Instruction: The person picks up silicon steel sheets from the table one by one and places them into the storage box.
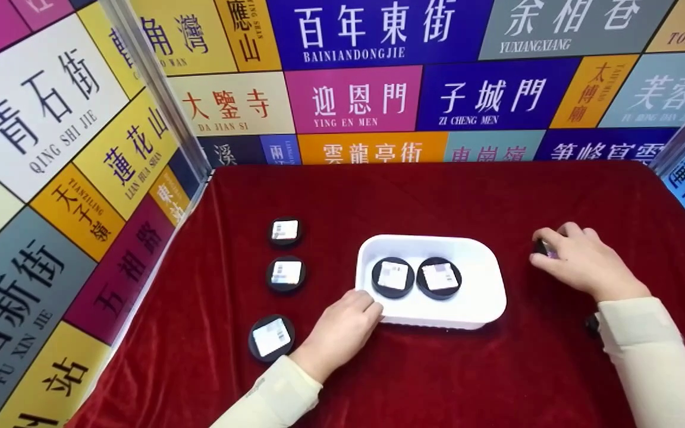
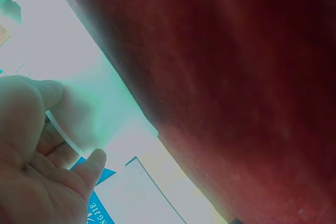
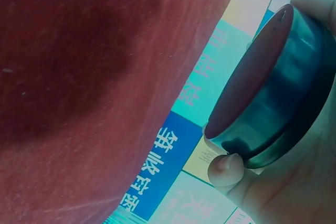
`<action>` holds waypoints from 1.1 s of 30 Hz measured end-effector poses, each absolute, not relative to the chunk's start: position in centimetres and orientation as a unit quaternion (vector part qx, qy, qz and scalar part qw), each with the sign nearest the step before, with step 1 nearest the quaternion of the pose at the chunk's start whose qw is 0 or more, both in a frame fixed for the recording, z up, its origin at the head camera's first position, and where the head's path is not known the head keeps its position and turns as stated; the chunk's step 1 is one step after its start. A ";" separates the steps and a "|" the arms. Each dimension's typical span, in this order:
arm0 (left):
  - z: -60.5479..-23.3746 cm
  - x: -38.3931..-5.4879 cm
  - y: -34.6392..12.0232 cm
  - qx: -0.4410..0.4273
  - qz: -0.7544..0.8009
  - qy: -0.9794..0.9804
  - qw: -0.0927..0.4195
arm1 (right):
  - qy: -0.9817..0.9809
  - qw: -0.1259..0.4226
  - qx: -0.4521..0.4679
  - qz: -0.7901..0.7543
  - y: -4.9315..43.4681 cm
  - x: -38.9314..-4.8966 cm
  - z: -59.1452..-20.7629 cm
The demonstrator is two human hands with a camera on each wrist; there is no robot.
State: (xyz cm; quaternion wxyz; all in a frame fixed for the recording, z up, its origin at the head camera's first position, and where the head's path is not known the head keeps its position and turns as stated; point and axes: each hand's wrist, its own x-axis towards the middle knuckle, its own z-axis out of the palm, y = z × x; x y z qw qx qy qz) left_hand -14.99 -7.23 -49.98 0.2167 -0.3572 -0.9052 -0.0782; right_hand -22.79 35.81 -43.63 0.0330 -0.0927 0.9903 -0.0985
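Observation:
In the head view a white plastic tub (image 1: 480, 276) stands mid-table with two round black tins inside, the left tin (image 1: 393, 277) and the right tin (image 1: 439, 277), each with a pale label on top. My left hand (image 1: 347, 324) pinches the tub's near left corner; the left wrist view shows thumb and fingers at the rim (image 2: 65, 134). To the right of the tub, my right hand (image 1: 586, 264) holds another round tin (image 3: 278, 93) by its edge, tilted, thumb and fingers on opposite sides. Most of that tin is hidden by the fingers in the head view.
Left of the tub, three more labelled black tins stand in a column: far (image 1: 285, 231), middle (image 1: 286, 273) and near (image 1: 272, 337). A small dark object (image 1: 593, 324) shows beside the right sleeve. Red velvet cloth (image 1: 437, 380) covers the table, with sign-printed panels (image 1: 354, 98) behind.

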 end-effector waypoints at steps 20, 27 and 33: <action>-50.0 -15.0 -7.2 -0.358 -0.079 -0.903 0.224 | 0.987 0.031 -0.121 -0.100 32.5 -22.5 -41.9; -49.9 -14.9 -7.2 -0.361 -0.080 -0.902 0.223 | 0.987 0.022 -0.128 -0.093 31.8 -22.6 -41.8; -49.9 -14.9 -7.2 -0.360 -0.080 -0.904 0.218 | 0.987 0.017 -0.130 -0.092 31.2 -22.4 -41.5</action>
